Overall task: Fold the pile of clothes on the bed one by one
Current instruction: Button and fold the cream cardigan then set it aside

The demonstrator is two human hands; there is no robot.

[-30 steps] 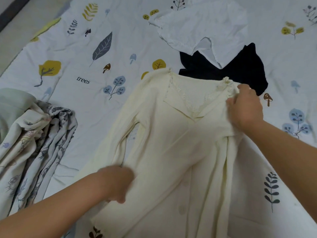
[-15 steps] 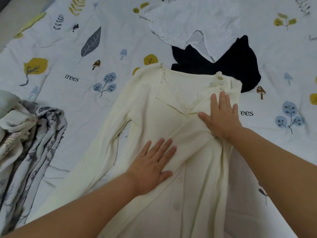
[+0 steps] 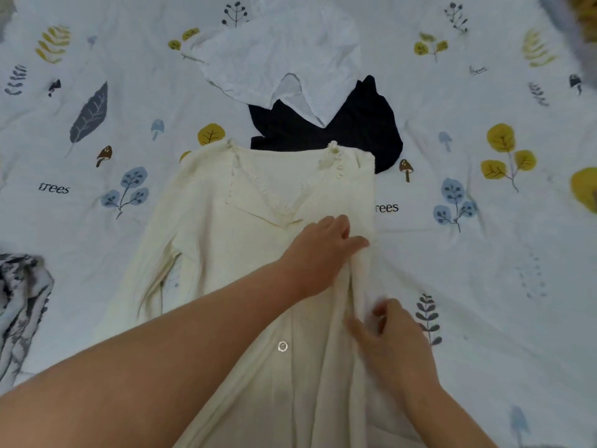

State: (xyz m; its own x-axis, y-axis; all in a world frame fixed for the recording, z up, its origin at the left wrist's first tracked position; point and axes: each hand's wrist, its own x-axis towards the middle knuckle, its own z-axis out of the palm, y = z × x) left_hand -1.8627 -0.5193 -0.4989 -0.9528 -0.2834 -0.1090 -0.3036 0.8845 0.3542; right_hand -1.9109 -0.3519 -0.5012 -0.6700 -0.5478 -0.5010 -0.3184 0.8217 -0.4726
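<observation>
A cream button-front cardigan (image 3: 258,195) with a lace V-neck lies face up on the printed bedsheet (image 3: 484,253). Its left sleeve trails down along its left side. The right sleeve is turned in along the right edge. My left hand (image 3: 323,253) reaches across the chest and pinches that right edge fold. Just below it, my right hand (image 3: 394,344) curls its fingers around the same folded sleeve; it is blurred. A white garment (image 3: 281,56) and a black garment (image 3: 355,124) lie crumpled beyond the collar.
A grey-and-white floral garment (image 3: 22,302) is bunched at the left edge of view. The bedsheet spreads flat to the right and far left of the cardigan, printed with leaves and mushrooms.
Both hands left the chest, where they lay flat, and moved to the cardigan's right edge. The right side now lies folded in straight. The view shifted right.
</observation>
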